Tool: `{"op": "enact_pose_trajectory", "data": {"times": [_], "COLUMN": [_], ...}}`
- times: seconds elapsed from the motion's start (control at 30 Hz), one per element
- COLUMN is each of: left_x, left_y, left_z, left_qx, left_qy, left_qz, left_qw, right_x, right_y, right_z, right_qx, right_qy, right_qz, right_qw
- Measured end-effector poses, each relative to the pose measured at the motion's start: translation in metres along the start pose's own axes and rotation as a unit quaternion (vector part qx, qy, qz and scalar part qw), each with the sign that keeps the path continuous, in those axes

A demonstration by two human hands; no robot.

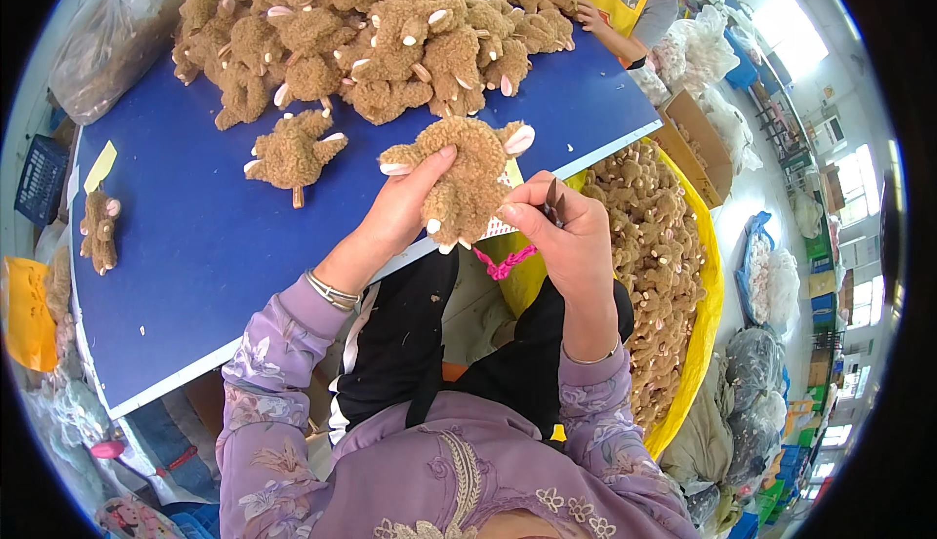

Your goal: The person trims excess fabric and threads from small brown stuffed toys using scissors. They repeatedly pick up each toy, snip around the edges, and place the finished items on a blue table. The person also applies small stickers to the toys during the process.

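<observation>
Plush toy [467, 176], brown and curly-furred, sits up in front of me, just above the near edge of the blue table [195, 246]. My left hand [405, 209] is closed around its body from the left, thumb pressed into the fleece near a pale-tipped limb. My right hand [566, 232] is pinched shut on a small dark tool [552, 199], whose tip is close to the toy's right flank; I cannot tell exactly what kind of tool it is. A pink cord [505, 262] dangles under that hand.

I judge the toy light, soft and squashy. It should give under my fingers rather than slip, so a hold round the thick middle looks steadier than one on the thin limbs or ears, which would bend.

A single toy [293, 152] lies alone on the table, beyond it a big heap of toys [371, 32]. To my right a yellow bin [705, 315] is full of the same toys. Another person in a yellow apron [613, 4] works at the far corner.
</observation>
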State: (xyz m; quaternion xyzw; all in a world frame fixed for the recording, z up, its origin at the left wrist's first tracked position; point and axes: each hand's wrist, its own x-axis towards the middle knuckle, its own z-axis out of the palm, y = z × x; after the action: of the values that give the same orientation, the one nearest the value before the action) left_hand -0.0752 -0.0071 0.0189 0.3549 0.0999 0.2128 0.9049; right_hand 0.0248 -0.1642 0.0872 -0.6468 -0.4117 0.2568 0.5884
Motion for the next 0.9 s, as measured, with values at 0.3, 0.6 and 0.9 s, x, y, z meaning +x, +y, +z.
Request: {"op": "enact_pose_trajectory", "data": {"times": [0.3, 0.6, 0.9], "left_x": [-0.004, -0.006, -0.010], "left_y": [0.000, 0.003, 0.002], "left_z": [0.000, 0.000, 0.004], "left_qx": [0.040, -0.003, -0.050], "left_qy": [-0.016, -0.029, -0.044], "left_qz": [0.027, 0.017, -0.037], "left_qw": [0.999, 0.999, 0.997], "right_x": [0.003, 0.009, 0.011], "right_y": [-0.010, -0.008, 0.009], "right_z": [0.018, 0.025, 0.030], "right_qx": [-0.087, -0.094, -0.159], "right_qy": [0.019, 0.017, 0.060], "right_qz": [0.046, 0.040, -0.023], "right_qw": [0.995, 0.995, 0.985]}}
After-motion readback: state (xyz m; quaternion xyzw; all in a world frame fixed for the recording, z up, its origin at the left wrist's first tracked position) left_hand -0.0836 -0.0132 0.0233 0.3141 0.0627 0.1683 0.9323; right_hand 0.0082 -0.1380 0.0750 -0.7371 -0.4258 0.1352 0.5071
